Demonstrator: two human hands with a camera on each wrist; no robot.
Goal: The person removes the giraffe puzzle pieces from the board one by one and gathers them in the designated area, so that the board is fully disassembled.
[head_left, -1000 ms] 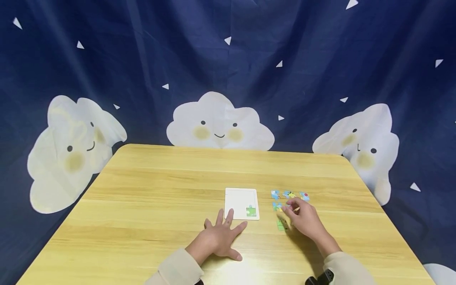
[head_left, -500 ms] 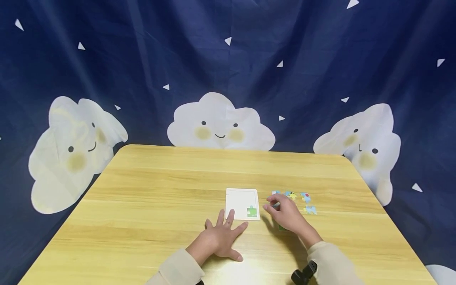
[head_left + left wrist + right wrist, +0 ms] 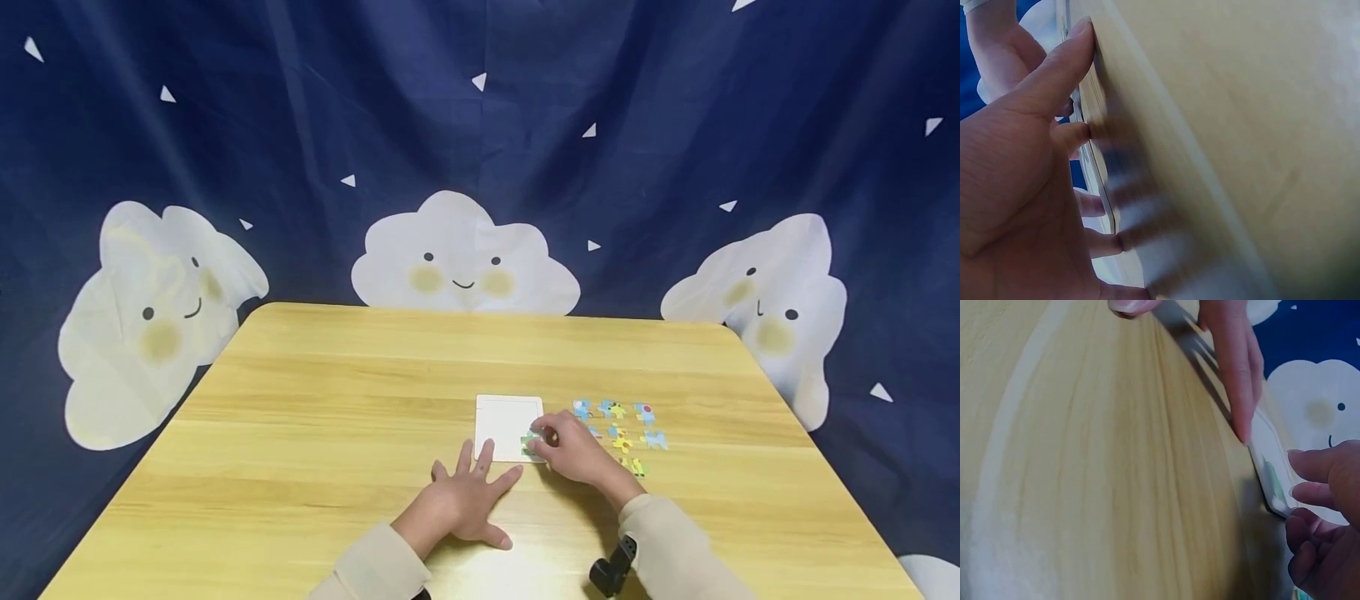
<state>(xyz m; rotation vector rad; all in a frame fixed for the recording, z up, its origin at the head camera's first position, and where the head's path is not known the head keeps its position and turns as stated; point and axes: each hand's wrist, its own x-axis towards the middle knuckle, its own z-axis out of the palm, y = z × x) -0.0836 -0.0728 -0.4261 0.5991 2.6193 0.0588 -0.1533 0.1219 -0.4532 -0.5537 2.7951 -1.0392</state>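
Note:
A white square puzzle tray (image 3: 498, 417) lies flat on the wooden table, with a green puzzle piece (image 3: 527, 450) in its near right corner. My left hand (image 3: 468, 500) is spread with straight fingers, the fingertips at the tray's near edge; the left wrist view shows the palm side above the table. My right hand (image 3: 577, 450) is over the tray's right edge, thumb and index finger apart at the green piece. In the right wrist view nothing shows between the right fingers (image 3: 1313, 494). Whether they touch the green piece I cannot tell.
Several loose puzzle pieces in blue, yellow and green lie right of the tray, among them a blue one with a red dot (image 3: 645, 412) and a yellow one (image 3: 622, 442). Some are partly behind the right hand. A dark blue curtain (image 3: 637, 100) with clouds hangs behind the table.
My right hand has moved left from the loose pieces to the tray's right corner, uncovering several pieces at right. The left hand and tray have stayed put.

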